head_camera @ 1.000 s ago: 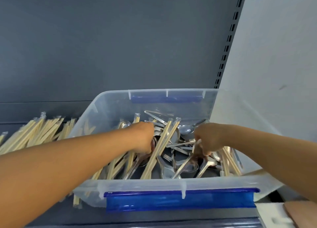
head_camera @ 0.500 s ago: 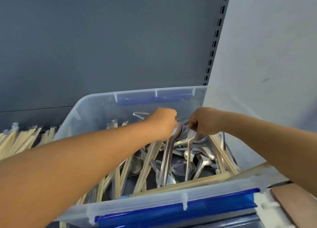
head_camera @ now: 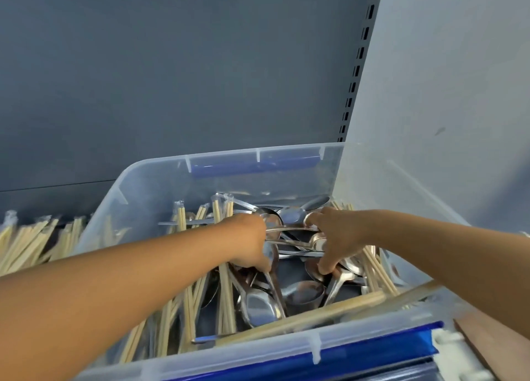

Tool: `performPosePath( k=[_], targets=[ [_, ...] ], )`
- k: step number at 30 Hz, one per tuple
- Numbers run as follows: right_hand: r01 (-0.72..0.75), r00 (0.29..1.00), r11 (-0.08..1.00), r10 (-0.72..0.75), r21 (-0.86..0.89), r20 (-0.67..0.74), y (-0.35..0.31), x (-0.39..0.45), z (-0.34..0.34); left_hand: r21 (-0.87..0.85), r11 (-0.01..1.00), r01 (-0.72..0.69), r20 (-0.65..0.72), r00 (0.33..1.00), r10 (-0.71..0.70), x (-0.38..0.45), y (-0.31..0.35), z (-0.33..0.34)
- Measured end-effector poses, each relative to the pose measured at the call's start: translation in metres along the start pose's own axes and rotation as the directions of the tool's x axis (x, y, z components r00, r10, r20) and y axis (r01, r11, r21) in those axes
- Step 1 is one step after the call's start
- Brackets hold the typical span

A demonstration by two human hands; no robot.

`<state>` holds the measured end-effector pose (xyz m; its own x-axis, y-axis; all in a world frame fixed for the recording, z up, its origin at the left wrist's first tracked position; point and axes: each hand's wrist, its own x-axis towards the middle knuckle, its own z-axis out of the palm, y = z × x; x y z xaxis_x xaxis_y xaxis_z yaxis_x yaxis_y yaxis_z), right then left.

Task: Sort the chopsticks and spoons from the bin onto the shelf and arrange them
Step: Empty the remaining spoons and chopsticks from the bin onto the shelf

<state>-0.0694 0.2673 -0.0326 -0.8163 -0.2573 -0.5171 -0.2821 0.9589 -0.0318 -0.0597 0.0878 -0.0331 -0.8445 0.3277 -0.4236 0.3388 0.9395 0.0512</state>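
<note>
Spoons (head_camera: 292,231) lie bunched crosswise in the clear bin (head_camera: 160,185); left hand (head_camera: 248,244) and right hand (head_camera: 337,237) both have fingers grasping them, wrapped chopsticks (head_camera: 225,297) beneath the left fingers.

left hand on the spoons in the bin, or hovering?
Touching. The head view shows the left hand down in the bin, its fingers curled around the handles of the metal spoons, no gap visible.
</note>
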Motion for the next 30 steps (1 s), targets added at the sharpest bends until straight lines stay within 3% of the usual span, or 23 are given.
performPosePath(
  k=[5, 10, 13, 17, 21, 26, 28, 30],
  targets=[
    [0.063, 0.998, 0.997, -0.062, 0.052, -0.021, 0.006, -0.002, -0.009, -0.153, 0.977, -0.152, 0.023, 0.987, 0.157, -0.005, -0.025, -0.005],
    [0.137, 0.985, 0.990, -0.134, -0.018, 0.105, 0.003, -0.003, 0.000, -0.005, 0.960, -0.280, 0.032, 0.959, 0.280, -0.006, -0.029, -0.005],
    [0.127, 0.990, 0.992, -0.126, -0.021, 0.070, 0.002, -0.002, 0.000, 0.176, 0.952, -0.251, -0.054, 0.963, 0.264, -0.005, -0.023, 0.004],
    [0.120, 0.993, 0.992, -0.120, -0.028, -0.017, 0.003, 0.000, 0.000, 0.098, 0.984, -0.150, -0.230, 0.958, 0.169, -0.004, -0.017, 0.011],
    [0.087, 0.987, 0.993, -0.096, -0.076, -0.126, 0.004, 0.004, -0.003, 0.050, 0.995, -0.089, -0.184, 0.978, 0.097, -0.009, -0.012, 0.007],
    [0.044, 0.999, 0.978, -0.048, -0.204, -0.018, -0.003, 0.009, -0.005, 0.036, 0.998, 0.053, -0.055, 0.997, -0.051, -0.014, 0.011, 0.017],
    [0.015, 0.997, 0.956, -0.036, -0.292, -0.066, -0.006, 0.012, -0.003, 0.060, 0.995, 0.078, -0.050, 0.996, -0.075, -0.012, 0.020, 0.022],
    [0.006, 0.992, 0.970, -0.037, -0.243, -0.124, -0.007, 0.014, -0.001, 0.003, 0.996, 0.088, -0.088, 0.992, -0.088, -0.008, 0.022, 0.026]
  ],
)
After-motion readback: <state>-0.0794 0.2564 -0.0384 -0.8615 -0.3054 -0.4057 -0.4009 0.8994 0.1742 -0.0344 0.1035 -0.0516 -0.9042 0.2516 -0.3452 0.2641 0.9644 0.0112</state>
